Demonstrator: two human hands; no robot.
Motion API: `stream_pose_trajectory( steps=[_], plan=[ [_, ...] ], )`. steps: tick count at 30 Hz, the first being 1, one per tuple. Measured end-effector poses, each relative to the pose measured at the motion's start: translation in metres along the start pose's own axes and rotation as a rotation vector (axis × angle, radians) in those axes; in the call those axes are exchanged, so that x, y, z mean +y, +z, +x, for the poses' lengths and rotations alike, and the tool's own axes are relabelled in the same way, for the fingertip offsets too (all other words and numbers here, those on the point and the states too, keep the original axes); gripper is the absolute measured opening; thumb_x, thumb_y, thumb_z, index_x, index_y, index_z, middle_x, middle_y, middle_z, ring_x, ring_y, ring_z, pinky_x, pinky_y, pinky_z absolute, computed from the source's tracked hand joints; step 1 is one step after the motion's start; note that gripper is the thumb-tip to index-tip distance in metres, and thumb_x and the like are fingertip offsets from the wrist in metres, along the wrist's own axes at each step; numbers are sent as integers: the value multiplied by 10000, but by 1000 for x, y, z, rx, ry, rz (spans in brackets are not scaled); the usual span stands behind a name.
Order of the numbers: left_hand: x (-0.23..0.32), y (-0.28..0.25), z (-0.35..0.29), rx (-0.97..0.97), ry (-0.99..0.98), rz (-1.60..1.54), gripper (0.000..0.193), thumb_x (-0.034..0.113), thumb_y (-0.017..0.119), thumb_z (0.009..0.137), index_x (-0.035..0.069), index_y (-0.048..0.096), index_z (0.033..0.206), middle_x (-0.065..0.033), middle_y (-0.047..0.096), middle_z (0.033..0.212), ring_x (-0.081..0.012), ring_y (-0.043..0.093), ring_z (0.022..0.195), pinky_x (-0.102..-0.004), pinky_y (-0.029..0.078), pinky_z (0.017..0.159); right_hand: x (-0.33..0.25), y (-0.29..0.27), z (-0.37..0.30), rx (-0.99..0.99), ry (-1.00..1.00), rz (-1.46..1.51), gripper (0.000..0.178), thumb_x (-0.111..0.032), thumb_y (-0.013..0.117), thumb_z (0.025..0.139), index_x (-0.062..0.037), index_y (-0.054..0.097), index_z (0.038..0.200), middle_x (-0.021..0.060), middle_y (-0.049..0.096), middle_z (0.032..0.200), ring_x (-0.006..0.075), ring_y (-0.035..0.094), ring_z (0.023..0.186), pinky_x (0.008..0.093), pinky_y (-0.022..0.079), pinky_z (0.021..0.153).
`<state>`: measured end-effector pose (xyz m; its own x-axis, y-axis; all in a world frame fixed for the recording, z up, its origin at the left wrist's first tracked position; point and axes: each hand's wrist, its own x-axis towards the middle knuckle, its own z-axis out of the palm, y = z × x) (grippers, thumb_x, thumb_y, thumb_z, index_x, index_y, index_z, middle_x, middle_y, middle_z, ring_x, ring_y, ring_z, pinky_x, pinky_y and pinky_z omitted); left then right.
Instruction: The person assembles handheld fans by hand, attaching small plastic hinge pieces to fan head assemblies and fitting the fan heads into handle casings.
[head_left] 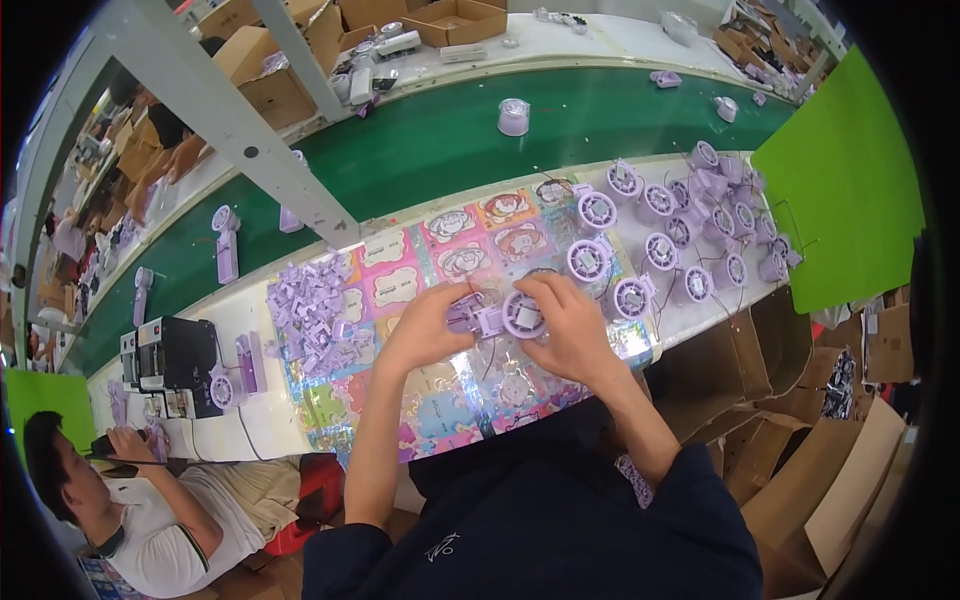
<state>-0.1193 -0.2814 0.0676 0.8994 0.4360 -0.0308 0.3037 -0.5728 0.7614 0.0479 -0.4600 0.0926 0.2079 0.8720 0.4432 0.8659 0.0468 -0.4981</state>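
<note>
Above the patterned sheet, my right hand grips a round purple fan housing by its rim, thumb and fingers curled around it. A pale square piece shows in the middle of the housing. My left hand is closed on a small purple plastic piece at the left side of the housing; its exact shape is partly hidden by my fingers. Between the hands a purple bracket touches the housing, and a thin wire hangs below. Left of my left hand lies a heap of small purple plastic pieces.
Several purple fan housings with loose wires stand to the right. A green conveyor belt runs behind the table, carrying a wrapped cup-shaped part. A black machine and a seated co-worker are at left. Cardboard boxes lie lower right.
</note>
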Motion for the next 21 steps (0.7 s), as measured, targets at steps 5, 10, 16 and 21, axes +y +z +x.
stream_pose_trajectory(
  steps=[5,10,16,21],
  plan=[
    [13,0,-8,-34,-59,-61,585,162,779,655,62,658,1219,-188,693,1149,-345,677,1023,-408,533,881,-2,3,1,-25,12,22,632,-80,776,658,-84,582,1260,116,617,1126,336,622,1047,431,528,854],
    [0,11,-17,47,27,-65,579,156,775,661,58,665,1221,-199,707,1072,-365,686,992,-414,537,880,-5,-4,2,9,0,30,628,-64,778,675,-89,599,1276,110,623,1111,327,631,1023,420,537,834],
    [19,4,-18,-80,-76,-133,569,166,794,707,-7,653,1230,-218,711,1062,-376,692,977,-417,536,883,-9,0,-2,-39,-2,6,632,-52,777,674,-83,615,1285,111,625,1135,318,632,1019,415,540,825],
    [14,4,-22,-54,-70,-242,489,164,789,800,-50,654,1219,-225,720,1073,-355,703,992,-406,534,889,-11,4,1,-22,-64,-49,624,-19,740,667,-71,613,1276,121,625,1119,323,634,986,413,543,794]
  ],
)
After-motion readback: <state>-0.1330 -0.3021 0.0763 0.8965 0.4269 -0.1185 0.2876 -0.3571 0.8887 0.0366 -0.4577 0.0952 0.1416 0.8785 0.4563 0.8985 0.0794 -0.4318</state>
